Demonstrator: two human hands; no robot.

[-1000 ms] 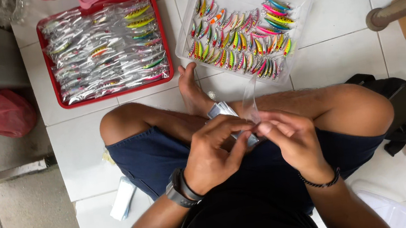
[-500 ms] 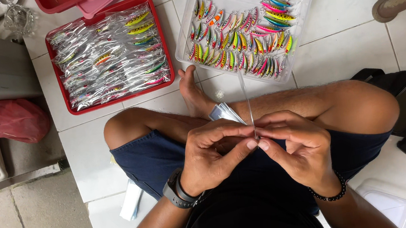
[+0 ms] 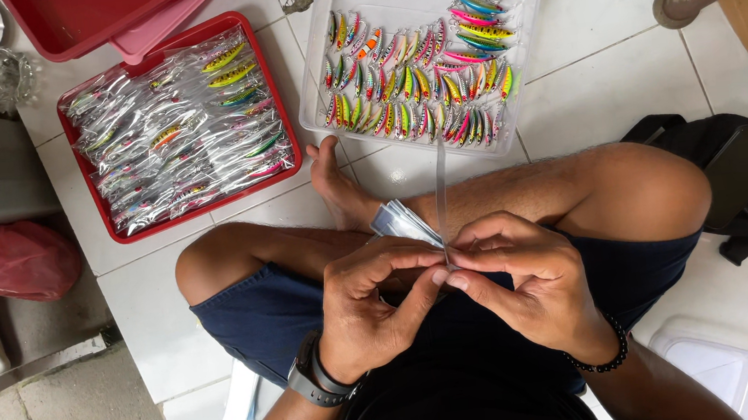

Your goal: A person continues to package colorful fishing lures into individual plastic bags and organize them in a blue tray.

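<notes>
Left hand (image 3: 376, 316) and right hand (image 3: 525, 282) pinch narrow clear sleeve (image 3: 442, 195) between fingertips, over lap, sleeve upright. Spare sleeves (image 3: 401, 224) rest on leg. Clear tray (image 3: 531, 119) of bare lures and red tray (image 3: 199, 221) of bagged lures on floor ahead. Risk: slick film slips from pinch, or spare sleeves slide off leg.

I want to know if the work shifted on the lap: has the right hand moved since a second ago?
No, barely: the right hand remains over the lap below the clear lure box, fingers pinching the thin clear sleeve against the left hand.
</notes>
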